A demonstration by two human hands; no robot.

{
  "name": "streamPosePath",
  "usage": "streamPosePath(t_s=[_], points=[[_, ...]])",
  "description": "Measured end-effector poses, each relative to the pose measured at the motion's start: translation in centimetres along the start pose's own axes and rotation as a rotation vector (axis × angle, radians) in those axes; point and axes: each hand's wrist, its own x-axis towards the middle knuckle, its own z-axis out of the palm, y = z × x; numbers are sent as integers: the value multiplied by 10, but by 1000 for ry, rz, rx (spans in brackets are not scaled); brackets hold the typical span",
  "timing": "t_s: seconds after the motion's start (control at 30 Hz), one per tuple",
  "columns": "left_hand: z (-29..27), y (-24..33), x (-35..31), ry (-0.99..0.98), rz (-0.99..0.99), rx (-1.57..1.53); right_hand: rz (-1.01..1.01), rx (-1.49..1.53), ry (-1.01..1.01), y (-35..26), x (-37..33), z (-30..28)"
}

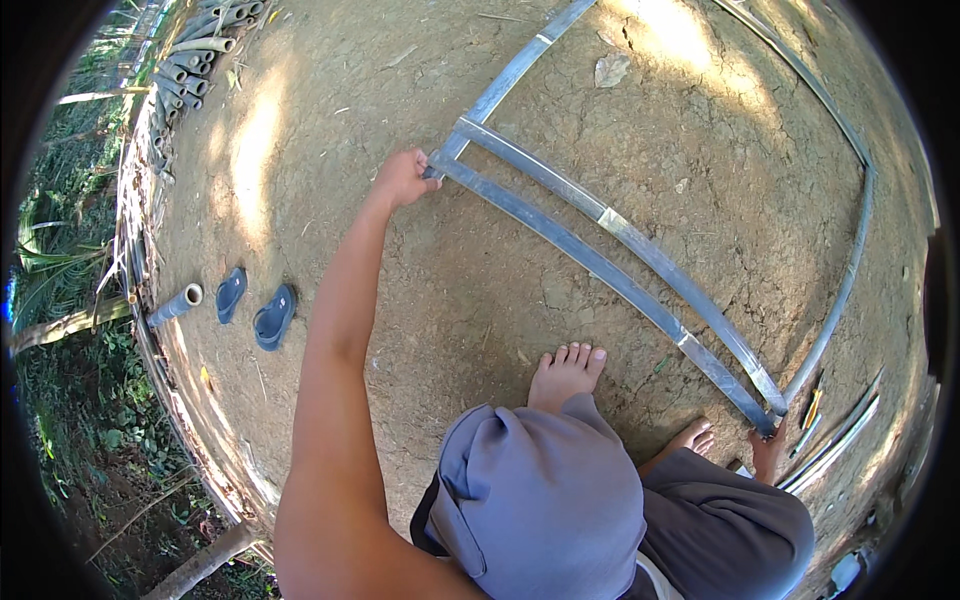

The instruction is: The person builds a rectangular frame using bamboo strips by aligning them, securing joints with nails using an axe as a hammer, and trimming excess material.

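Note:
Flat split bamboo strips lie on the ground, joined into a frame. My left hand (403, 179) is closed around the left corner, where the near crosswise strip (590, 265) meets the left side strip (512, 82). A second crosswise strip (655, 258) runs just beyond the near one; the two come close together at the right end. Low at that right corner, my right hand (768, 456) has its fingers around the strip ends, partly hidden by them. The right side strip (850, 272) bends away from this corner toward the far edge.
Orange-handled pliers (811, 408) and loose pale strips (835, 446) lie right of my right hand. Dark sandals (273, 318) and a short bamboo tube (178, 304) are at left. Cut bamboo poles (195, 70) are piled far left. My bare foot (567, 376) stands near the frame.

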Motion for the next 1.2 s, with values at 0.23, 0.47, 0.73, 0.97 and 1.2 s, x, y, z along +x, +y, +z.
streamPosePath(t_s=[0.23, 0.47, 0.73, 0.97, 1.2], points=[[7, -20, -60, 25, -103, 75, 27, 8, -11, -4, -2, -2], [26, -19, -52, 128, -112, 18, 23, 8, -28, -23, -1, -2], [52, 16, -8, 150, -69, -110, 81, 53, -19, -10, 8, -8], [57, -5, 17, 107, -115, -137, 65, 56, -16, -4, 8, 3], [58, -5, 55, -27, 95, -95, 161, 483, -16, 13, 4, 0]])
